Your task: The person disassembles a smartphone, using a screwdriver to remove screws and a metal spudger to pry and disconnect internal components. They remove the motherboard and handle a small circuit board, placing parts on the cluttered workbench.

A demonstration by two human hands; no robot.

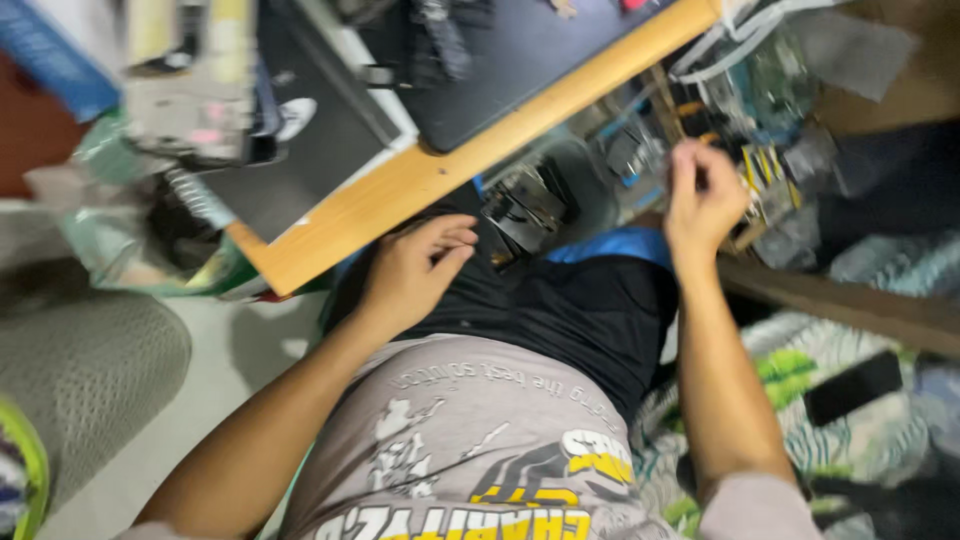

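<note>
Dim indoor light; heavy motion blur throughout.

Home electronics bench; wood desk (420, 180) w/ parts clutter (740, 110); patterned bedding (800, 370).

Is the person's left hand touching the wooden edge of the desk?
Apart. The head view shows the left hand resting on the black shorts below the wooden desk edge, with dark space between them.

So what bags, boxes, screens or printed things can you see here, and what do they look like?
Plastic bag: left of the wooden table edge, crumpled, clear and greenish.
Blue box-like thing: top left corner, blurred.
Dark flat phone-like slab: lower right on the green-and-white patterned cloth, screen unlit.
Shirt print: grey shirt, yellow, black and white.
</note>
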